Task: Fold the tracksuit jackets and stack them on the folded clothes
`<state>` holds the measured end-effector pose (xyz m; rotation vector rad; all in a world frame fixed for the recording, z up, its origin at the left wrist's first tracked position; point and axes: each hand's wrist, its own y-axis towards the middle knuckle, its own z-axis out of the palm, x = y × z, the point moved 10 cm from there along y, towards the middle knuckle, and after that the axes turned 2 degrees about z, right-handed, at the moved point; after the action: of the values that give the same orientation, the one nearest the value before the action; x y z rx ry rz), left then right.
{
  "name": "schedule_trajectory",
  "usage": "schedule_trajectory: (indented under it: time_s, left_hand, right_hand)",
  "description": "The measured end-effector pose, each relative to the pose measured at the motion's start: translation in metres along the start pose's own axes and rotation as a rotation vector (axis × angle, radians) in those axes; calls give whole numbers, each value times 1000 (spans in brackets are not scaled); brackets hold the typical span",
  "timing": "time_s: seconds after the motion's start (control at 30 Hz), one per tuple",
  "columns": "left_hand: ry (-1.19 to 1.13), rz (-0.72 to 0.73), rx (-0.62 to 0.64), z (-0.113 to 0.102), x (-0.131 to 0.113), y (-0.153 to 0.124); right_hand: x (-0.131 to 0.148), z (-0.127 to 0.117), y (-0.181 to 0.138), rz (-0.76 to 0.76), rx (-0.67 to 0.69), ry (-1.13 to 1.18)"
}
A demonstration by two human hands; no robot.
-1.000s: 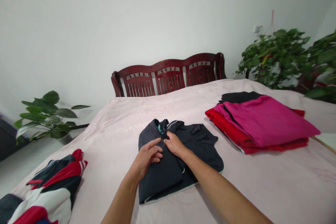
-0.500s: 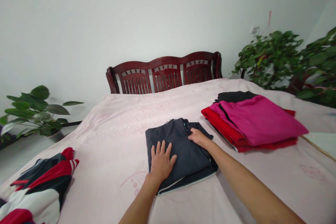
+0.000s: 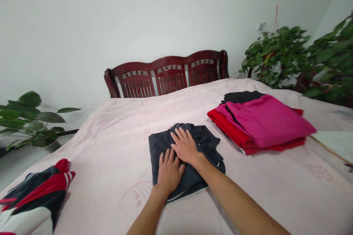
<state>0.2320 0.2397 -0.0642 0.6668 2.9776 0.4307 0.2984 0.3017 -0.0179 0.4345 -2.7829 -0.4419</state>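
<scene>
Since the earlier frame, my right hand [image 3: 185,146] has shifted from the far edge of the folded dark garment [image 3: 184,161] onto its top, beside my left hand [image 3: 168,170]. Both palms lie flat with fingers spread, gripping nothing. That garment rests mid-bed [image 3: 116,147], left of the red and magenta stack [image 3: 261,123].

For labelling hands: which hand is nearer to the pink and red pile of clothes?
Right. The right hand lies flat on the dark garment, left of the pile; the left hand lies on it too, farther away.
</scene>
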Motion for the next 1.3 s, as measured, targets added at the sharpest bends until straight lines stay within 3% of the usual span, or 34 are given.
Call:
schedule_trajectory:
  time_s: [0.1,0.17,0.23,0.33,0.4,0.47,0.5,0.57,0.63,0.77,0.93,1.07,1.17,1.3]
  left_hand:
    - [-26,64,-4,-1,-4,-6]
    - [-64,78,3,-1,-4,-10]
    - [-117,-3,-15,-4,9,-15]
    - [-308,-341,-96,-9,61,-28]
    - [-585,-632,-139,-4,101,-42]
    - [-973,-846,-135,10,120,-51]
    - [-1182,-893,-98,19,118,-51]
    - [-1537,-887,13,32,99,-43]
    - [-1700,-877,78,38,83,-39]
    - [-1657,-923,-68,35,90,-49]
    - [-1610,-904,-160,-1,126,-80]
    - [-1584,-924,-139,-37,153,-105]
    - [-1653,-830,-116,-60,146,-100]
    - [-1513,-565,-200,-88,106,-66]
  right_hand:
    - [-48,36,-5,131,160,-38]
    - [-67,43,-6,149,173,-45]
    - [-74,44,-5,134,162,-44]
    - [-73,44,-4,125,162,-39]
    - [-70,44,-4,120,152,-39]
    - [-69,44,-4,114,139,-43]
    - [-68,44,-5,111,134,-44]
    - [-67,44,-6,108,126,-47]
    - [-66,42,-7,107,123,-51]
    - [-49,33,-10,105,142,-65]
    - [28,23,-22,-8,104,161]
    - [86,58,-42,-26,261,462]
    - [99,76,-45,33,272,657]
    - [78,74,-34,205,157,1035]
